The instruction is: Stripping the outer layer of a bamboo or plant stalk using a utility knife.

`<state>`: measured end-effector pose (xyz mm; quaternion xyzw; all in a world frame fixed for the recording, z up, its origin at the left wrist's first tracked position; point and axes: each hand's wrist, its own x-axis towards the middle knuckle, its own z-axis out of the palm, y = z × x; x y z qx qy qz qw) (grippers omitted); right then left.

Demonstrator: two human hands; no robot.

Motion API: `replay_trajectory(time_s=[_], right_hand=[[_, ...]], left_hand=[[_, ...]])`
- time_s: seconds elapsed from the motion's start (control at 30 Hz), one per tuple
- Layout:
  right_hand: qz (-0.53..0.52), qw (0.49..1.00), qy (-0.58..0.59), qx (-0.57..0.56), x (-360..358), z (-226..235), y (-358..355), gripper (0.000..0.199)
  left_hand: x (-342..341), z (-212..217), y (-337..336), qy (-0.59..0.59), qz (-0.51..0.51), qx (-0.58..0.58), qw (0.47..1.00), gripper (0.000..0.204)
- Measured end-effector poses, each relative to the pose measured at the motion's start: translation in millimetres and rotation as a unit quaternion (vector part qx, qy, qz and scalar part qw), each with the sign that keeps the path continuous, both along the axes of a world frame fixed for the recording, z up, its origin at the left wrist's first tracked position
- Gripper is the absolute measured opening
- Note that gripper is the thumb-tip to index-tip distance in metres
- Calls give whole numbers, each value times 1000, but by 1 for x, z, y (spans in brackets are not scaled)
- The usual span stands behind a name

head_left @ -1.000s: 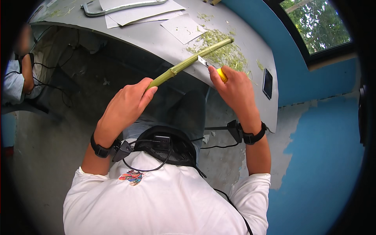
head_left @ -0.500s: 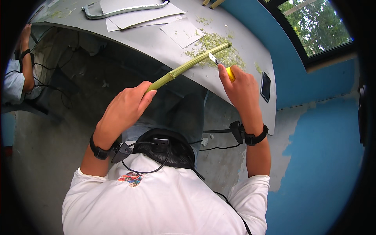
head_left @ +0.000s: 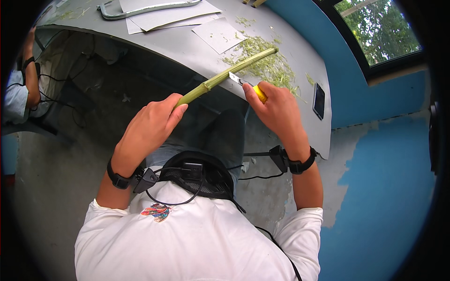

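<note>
My left hand (head_left: pixel 152 122) is wrapped round the lower end of a green bamboo stick (head_left: pixel 225 77), which has a raised node partway along. The stick slants up to the right, its far end over the table. In my right hand (head_left: pixel 276 105) is a utility knife (head_left: pixel 258 93) with a yellow handle. Its flat metal blade meets the stick a little beyond the node. Green shavings (head_left: pixel 265 65) lie scattered on the table beneath and beside the stick's far end.
A grey table (head_left: pixel 307 70) curves across the top, bearing paper sheets (head_left: pixel 218 35), a metal saw frame (head_left: pixel 150 12) and a phone (head_left: pixel 318 101) near its right edge. Another person's arm (head_left: pixel 32 79) shows at far left. A window (head_left: pixel 379 30) is at upper right.
My right hand has moved the knife left along the stick, from near its far end toward the node. My left hand keeps its hold.
</note>
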<state>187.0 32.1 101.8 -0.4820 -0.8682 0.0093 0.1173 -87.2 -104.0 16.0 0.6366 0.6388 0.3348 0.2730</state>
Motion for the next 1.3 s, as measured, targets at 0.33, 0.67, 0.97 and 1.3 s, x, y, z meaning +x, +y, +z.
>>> replay_trajectory(time_s=[0.33, 0.67, 0.97, 1.3], right_hand=[[-13, 1000, -4, 6, -2, 0, -1, 62], [-36, 999, -15, 24, 3, 3, 4, 62], [-61, 994, -1, 89, 19, 1, 25, 61], [9, 1000, 14, 9, 0, -7, -1, 62]], left_hand=[[1, 5, -1, 8, 3, -6, 1000, 27], [1, 6, -3, 12, 3, 10, 1000, 27], [-1, 1, -3, 10, 1, 4, 1000, 27], [1, 3, -3, 3, 2, 0, 1000, 28]])
